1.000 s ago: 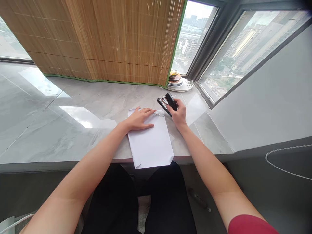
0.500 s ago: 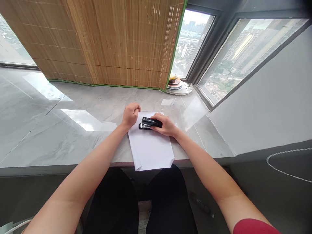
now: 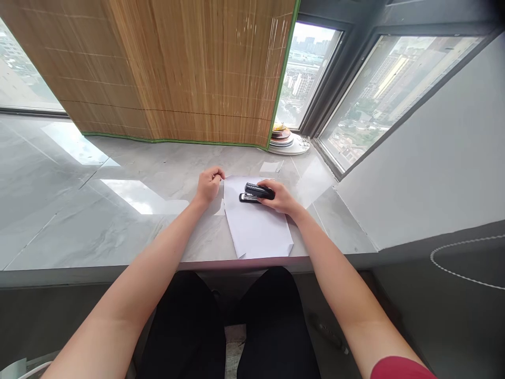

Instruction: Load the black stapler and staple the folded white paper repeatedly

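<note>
White paper (image 3: 258, 231) lies on the stone-look ledge, its near corners bent up. At its far left corner my left hand (image 3: 209, 185) is closed, thumb and forefinger pinching the edge. My right hand (image 3: 279, 197) grips a black stapler (image 3: 256, 191) from its right end. The stapler rests over the far part of the paper, with its jaws apart and pointing left. My palm and fingers hide its rear end.
A bamboo blind (image 3: 177, 73) hangs at the back. Stacked plates (image 3: 290, 145) stand in the far right corner beside the windows. A small clear piece (image 3: 271, 167) lies behind the paper. The ledge's front edge (image 3: 118, 271) is above my knees.
The paper has shifted right and away from me, off the front edge. My right hand and the stapler have moved right and slightly back. My left hand has barely moved.
</note>
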`<act>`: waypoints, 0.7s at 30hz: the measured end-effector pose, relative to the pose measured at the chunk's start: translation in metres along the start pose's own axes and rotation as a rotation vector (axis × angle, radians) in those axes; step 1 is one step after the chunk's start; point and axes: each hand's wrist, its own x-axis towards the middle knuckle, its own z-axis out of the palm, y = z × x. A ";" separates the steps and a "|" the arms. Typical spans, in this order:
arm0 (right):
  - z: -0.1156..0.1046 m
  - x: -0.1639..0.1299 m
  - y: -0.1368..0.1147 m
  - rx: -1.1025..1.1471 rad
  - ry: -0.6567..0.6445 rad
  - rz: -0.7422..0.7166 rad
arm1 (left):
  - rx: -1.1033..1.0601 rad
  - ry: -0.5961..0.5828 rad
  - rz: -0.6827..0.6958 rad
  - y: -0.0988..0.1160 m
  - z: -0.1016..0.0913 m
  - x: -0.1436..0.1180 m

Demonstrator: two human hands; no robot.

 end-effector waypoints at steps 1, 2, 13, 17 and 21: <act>-0.007 -0.005 0.003 -0.005 -0.015 0.026 | 0.002 0.018 -0.020 0.000 0.000 0.000; -0.014 -0.011 0.006 -0.018 -0.032 0.047 | -0.001 0.031 -0.034 -0.001 0.000 0.001; -0.072 -0.044 0.050 -0.306 0.505 0.563 | -0.020 0.047 -0.027 -0.009 0.000 0.002; -0.070 -0.041 0.058 -0.667 0.267 0.813 | -0.019 0.069 -0.056 -0.010 -0.002 0.003; -0.064 -0.038 0.056 -0.829 0.123 0.841 | 0.021 0.127 -0.083 -0.006 -0.004 0.000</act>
